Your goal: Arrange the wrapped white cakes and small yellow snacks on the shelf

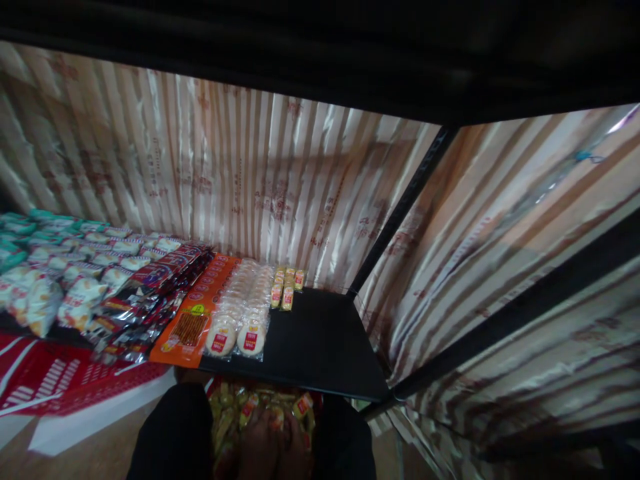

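Observation:
Both my hands are low in the picture, under the front edge of a black shelf (320,343). My left hand (257,441) and my right hand (296,448) lie side by side, backs up, on a heap of small yellow and red snack packets (250,403). Their fingers curl down into the heap and seem to clutch packets; the fingertips are hidden. Dark sleeves cover both forearms. On the shelf above, two short rows of the same small yellow packets (286,287) lie beside clear packs of round white crackers (243,310).
Left of the crackers lie orange packs (193,320), dark red packs (150,287), white and yellow bags (75,287) and teal packs (20,227). A red and white carton (60,383) stands at the lower left. Striped plastic sheeting (260,180) wraps the rack behind a black upright (400,207).

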Available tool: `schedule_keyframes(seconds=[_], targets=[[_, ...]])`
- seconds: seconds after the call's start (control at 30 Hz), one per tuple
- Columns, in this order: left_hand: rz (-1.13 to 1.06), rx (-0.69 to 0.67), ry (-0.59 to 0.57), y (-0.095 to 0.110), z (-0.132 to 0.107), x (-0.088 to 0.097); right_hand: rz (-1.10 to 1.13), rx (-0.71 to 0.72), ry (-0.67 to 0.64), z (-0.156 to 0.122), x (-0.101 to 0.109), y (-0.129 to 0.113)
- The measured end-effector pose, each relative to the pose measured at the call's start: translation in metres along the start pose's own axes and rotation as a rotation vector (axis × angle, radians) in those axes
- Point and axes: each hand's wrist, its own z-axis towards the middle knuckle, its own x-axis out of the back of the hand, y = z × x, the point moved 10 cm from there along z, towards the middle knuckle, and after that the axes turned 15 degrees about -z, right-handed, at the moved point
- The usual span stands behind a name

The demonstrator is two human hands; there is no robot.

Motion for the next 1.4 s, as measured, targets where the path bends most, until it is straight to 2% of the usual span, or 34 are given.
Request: schedule_keyframes(seconds=[0.2, 0.37, 0.53, 0.83, 1.0, 1.27, 1.4], targets=[[-0.065, -0.156, 0.037, 0.023, -0.005, 0.002, 0.087, 0.044, 0.002, -0.001, 0.018, -0.005], [-0.188, -0.295, 0.117, 0.048, -0.013, 0.013, 0.108, 0.104, 0.068, -0.002, 0.041, -0.023], [-0.257, -0.394, 0.129, 0.078, -0.019, 0.020, 0.167, 0.146, 0.095, -0.003, 0.055, -0.045], [-0.247, -0.394, 0.117, 0.121, -0.010, 0.027, 0.304, 0.170, 0.089, 0.016, 0.069, -0.086], [-0.245, -0.427, 0.146, 0.138, 0.002, 0.031, 0.213, 0.183, 0.113, 0.037, 0.079, -0.099], [-0.212, -0.407, 0.172, 0.149, 0.027, 0.030, 0.133, 0.232, 0.143, 0.065, 0.083, -0.116], [-0.181, -0.363, 0.178, 0.148, 0.040, 0.026, -0.012, 0.221, 0.180, 0.079, 0.084, -0.116]])
